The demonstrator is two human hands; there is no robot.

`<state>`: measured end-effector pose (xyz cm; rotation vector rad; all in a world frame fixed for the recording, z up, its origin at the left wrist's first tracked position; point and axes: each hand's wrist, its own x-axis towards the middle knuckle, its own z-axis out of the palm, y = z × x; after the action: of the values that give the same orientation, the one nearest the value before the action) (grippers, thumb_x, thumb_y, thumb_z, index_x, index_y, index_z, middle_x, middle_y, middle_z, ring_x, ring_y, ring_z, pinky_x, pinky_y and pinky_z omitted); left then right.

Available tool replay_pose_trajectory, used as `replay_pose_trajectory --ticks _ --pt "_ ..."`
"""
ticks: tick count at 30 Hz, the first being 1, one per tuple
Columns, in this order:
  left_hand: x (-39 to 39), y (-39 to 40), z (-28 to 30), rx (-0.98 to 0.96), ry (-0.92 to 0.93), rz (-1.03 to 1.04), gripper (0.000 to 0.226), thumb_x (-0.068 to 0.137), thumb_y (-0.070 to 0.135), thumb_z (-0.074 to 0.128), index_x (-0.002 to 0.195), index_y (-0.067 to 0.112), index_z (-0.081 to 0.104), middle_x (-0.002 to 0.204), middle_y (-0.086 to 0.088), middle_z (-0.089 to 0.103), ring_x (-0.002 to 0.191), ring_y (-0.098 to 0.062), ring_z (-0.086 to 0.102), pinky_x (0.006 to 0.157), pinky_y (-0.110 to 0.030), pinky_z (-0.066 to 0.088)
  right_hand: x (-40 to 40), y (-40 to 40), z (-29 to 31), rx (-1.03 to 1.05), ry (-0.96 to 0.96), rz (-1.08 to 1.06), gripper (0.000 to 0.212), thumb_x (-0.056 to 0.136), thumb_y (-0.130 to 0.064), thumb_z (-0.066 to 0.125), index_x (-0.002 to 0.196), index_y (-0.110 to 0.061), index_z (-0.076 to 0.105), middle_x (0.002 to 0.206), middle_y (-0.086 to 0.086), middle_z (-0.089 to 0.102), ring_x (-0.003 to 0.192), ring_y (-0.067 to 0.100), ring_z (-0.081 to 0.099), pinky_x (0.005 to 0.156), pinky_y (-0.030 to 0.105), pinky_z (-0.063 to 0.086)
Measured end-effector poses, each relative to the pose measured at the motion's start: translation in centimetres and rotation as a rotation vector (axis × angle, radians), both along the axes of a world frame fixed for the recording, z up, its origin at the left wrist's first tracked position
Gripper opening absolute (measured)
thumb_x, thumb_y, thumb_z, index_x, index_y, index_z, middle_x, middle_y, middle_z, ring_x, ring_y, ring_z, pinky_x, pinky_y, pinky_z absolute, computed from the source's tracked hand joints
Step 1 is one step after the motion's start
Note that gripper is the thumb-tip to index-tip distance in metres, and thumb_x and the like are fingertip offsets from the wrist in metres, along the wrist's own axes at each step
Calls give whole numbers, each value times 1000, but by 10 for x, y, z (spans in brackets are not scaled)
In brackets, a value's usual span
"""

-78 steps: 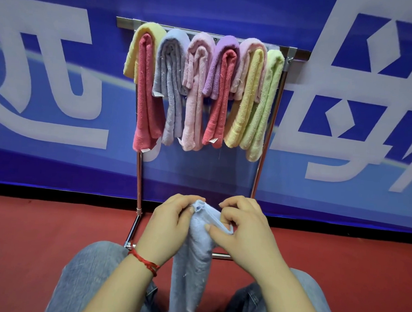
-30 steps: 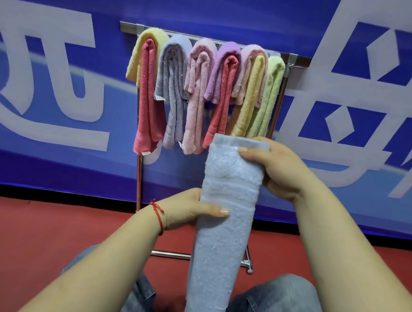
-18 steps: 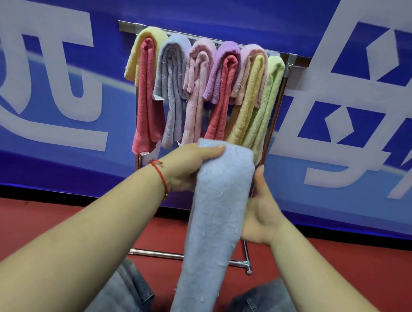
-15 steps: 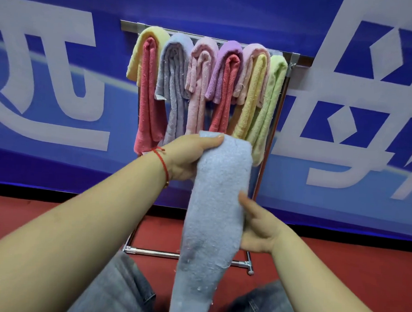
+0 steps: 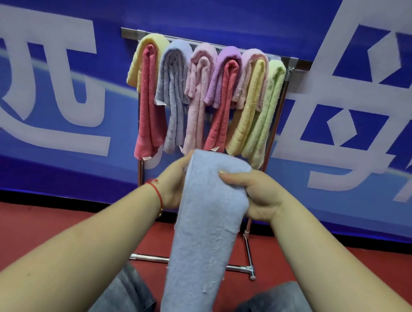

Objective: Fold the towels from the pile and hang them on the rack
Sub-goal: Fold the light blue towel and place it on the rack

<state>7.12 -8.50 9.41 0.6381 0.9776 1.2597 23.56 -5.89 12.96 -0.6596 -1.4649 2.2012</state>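
A long folded pale-blue terry towel (image 5: 207,228) hung at centre frame, held up by both hands near its top fold. Left hand (image 5: 172,185) gripped its left edge, fingers hidden behind the cloth; red string bracelet (image 5: 157,191) on that wrist. Right hand (image 5: 258,195) clutched the right edge, thumb across the front, fingers curled round it. Lower end dropped between grey-jeaned knees (image 5: 129,295). Behind, at upper centre, a chrome metal rack (image 5: 278,112) carried folded towels (image 5: 204,95) in yellow, red, lavender, pink, purple, green. Blue printed banner (image 5: 60,74) behind, red floor (image 5: 26,229) below.
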Motion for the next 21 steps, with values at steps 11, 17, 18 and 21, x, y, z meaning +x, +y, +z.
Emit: replay_pose_trajectory --ticks 11,17,18,21 --pt "18 -22 -8 105 -154 -223 65 62 60 65 101 8 73 100 -14 70 88 -27 69 75 -37 58 2 37 28 -33 -69 -195 36 93 1 41 129 7 44 115 24 60 99 32 61 84 40 50" --pt "16 -23 13 134 -18 -212 42 72 26 65 109 6 64 101 -11 71 88 -22 70 77 -33 56 8 44 18 -66 -154 -187 31 97 -15 38 119 0 53 104 17 62 94 26 58 90 38 45" --pt "16 -22 18 129 9 -190 37 74 23 57 107 7 63 97 -10 72 84 -21 70 77 -33 56 8 45 15 -78 -159 -169 33 97 -23 39 115 -2 57 103 15 61 94 25 57 91 37 44" --pt "15 -19 30 151 69 -106 31 76 18 55 104 8 63 94 -9 72 81 -20 70 82 -35 53 11 46 4 -134 -116 -73 57 87 -55 43 110 -8 66 108 12 63 100 26 59 98 39 40"
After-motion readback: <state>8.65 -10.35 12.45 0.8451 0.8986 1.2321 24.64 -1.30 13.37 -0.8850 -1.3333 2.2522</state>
